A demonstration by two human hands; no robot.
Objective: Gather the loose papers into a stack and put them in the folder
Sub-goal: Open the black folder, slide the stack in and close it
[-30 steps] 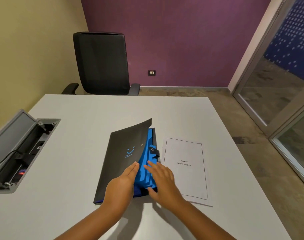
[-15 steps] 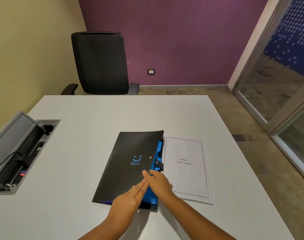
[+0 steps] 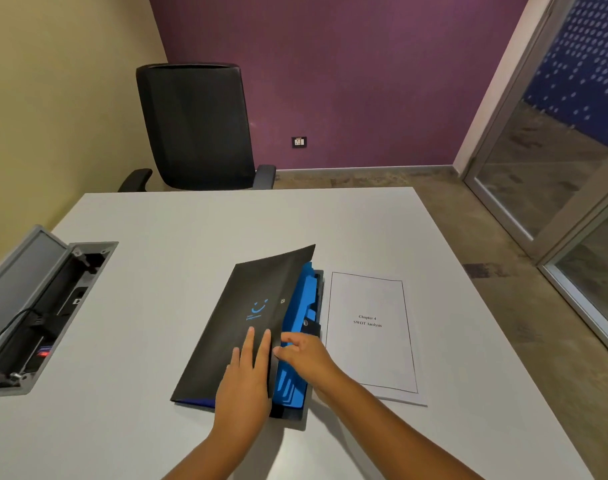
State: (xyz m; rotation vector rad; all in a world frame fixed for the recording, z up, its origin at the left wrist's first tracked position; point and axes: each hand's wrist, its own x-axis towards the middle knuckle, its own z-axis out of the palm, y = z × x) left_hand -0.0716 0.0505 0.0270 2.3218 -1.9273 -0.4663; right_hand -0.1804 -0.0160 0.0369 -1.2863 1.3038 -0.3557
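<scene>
One camera only, worn on the person's head. It looks forward and down across the white table (image 3: 178,258), close over its near edge.

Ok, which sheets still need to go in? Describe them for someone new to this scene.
On the white table, look right of the black folder with blue dividers. The papers lie flat there, outside it, beyond the right hand. Their bordered white cover page reads "Chapter 4 SWOT Analysis".

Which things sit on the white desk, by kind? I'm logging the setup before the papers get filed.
Folder, black cover, blue dividers: 1
Paper stack, top sheet reads "Chapter 4 SWOT Analysis": 1
Cable box set into the desk, lid up: 1
Hands on the folder: 2, left hand and right hand
Total: 5
</scene>
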